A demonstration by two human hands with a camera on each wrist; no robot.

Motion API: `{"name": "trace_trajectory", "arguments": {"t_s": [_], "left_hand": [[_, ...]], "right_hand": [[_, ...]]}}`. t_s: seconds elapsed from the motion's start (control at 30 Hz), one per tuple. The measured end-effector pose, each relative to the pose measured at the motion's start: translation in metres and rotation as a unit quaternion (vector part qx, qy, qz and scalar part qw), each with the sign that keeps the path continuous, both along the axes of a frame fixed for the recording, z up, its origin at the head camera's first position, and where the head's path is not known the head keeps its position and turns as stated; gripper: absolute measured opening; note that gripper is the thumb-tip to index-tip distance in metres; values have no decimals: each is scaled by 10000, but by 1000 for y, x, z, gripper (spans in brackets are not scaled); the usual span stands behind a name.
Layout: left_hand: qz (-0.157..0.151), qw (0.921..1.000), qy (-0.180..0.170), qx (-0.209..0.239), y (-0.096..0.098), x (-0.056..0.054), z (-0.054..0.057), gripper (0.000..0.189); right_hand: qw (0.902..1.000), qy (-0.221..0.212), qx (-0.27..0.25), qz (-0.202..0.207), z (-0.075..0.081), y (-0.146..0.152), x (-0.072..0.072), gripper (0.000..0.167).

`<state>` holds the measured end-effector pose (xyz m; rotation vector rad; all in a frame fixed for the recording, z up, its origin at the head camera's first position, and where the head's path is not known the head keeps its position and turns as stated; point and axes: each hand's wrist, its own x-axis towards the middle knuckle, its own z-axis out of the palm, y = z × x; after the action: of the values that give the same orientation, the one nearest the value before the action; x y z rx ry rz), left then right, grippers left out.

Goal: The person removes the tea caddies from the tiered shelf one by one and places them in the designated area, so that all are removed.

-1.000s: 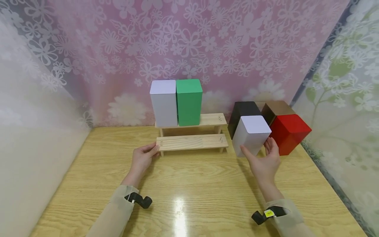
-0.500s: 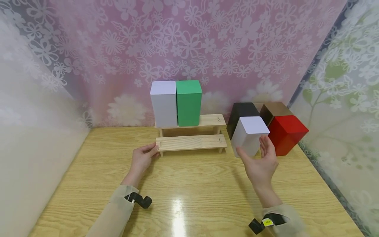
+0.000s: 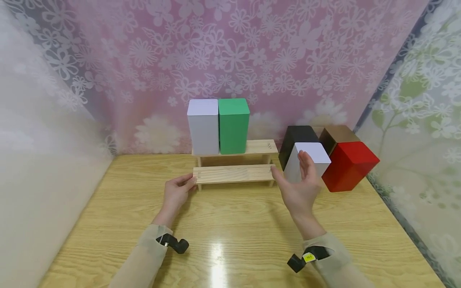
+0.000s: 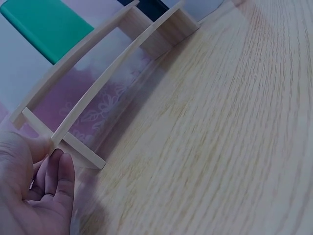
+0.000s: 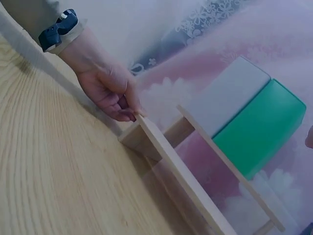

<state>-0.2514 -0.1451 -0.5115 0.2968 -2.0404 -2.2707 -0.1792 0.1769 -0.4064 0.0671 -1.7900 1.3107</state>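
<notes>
Where two beige sleeves [image 3: 142, 248] reach in over the glossy wood-grain table [image 3: 216, 224], each wears a small black strapped device, and the hands are well apart.

Left hand [image 3: 176, 192]: thumb and fingers pinch the left end of the pale wooden lower step [image 3: 230, 174] of a two-tier stand at mid-table. Likely reason: to steady the stand while leaving its front open.

Right hand [image 3: 302, 190]: fingers extended, thumb spread wide, nothing in its grasp. It is in front of an upright white rectangular box [image 3: 317, 151], beside the step's right end; whether the thumb touches the wood cannot be told.

Farther back, the stand's higher wooden upper tier [image 3: 261, 147] bears a second tall white box [image 3: 203, 134] and, just to its right, a tall green box [image 3: 234, 130].

To the right, a black box [image 3: 300, 134] is behind the nearer white one, and a brown box [image 3: 338, 134] behind a glossy red box [image 3: 349, 168]; grouped thus, presumably, for reach. A pink floral curtain [image 3: 234, 52] backs everything.
</notes>
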Motion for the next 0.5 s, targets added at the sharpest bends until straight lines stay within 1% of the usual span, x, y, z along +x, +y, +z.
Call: {"name": "trace_trajectory", "arguments": {"t_s": [0.13,0.23,0.37,0.5], "left_hand": [[-64,9994,35,-338,-1,0,0,32],[-93,9981,54,-605,-1,-1,-1,31],[-88,9985,32,-537,-1,-1,0,31],[-96,9988,-12,-473,-2,-1,1,31]], "right_hand": [[9998,-70,15,179,-9,-4,-17,80],[9995,-129,83,282,-12,-8,-27,82],[9987,-221,215,395,-9,-17,-38,83],[9978,-437,279,416,-4,-27,-48,84]]}}
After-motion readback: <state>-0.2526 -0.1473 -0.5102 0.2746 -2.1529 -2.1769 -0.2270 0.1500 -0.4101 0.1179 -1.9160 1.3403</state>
